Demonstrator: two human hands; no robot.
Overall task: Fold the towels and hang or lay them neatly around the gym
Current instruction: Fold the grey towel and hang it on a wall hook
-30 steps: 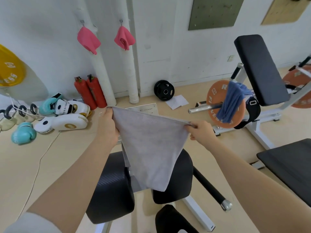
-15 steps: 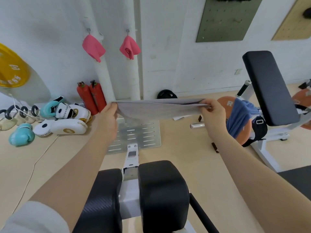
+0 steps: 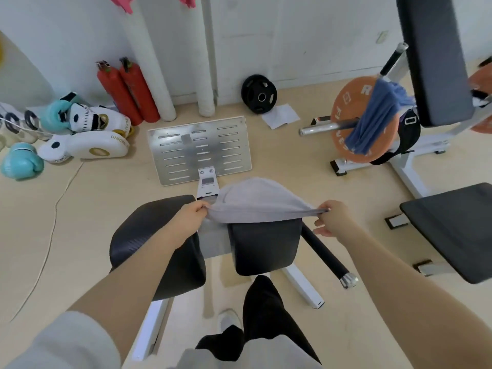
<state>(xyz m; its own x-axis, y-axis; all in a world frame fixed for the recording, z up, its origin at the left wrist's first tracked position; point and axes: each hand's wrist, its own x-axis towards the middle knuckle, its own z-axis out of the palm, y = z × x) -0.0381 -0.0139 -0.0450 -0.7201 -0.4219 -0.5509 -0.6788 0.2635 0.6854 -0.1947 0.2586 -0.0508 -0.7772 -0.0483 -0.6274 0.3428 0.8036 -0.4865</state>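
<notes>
A grey towel [image 3: 255, 202] is stretched between my two hands and drapes over the top of the right black roller pad [image 3: 263, 246] of a gym machine. My left hand [image 3: 190, 218] pinches its left corner; my right hand [image 3: 332, 218] pinches its right corner. The left black roller pad [image 3: 149, 230] lies partly under my left forearm. A blue towel [image 3: 378, 121] hangs over an orange weight plate [image 3: 346, 102] at the right. Two pink towels [image 3: 122, 2] hang on the wall at the top edge, mostly cut off.
A metal footplate [image 3: 199, 150] lies ahead on the floor. Red fire extinguishers [image 3: 127, 89], boxing gloves and pads [image 3: 85, 145] sit at the left. A black weight plate [image 3: 259, 94] leans on the wall. Black bench pads [image 3: 452, 227] stand right. My leg and shoe [image 3: 263, 310] are below.
I have lowered the grey towel from chest height, where it was held flat, down onto the right roller pad. My view has tipped downward.
</notes>
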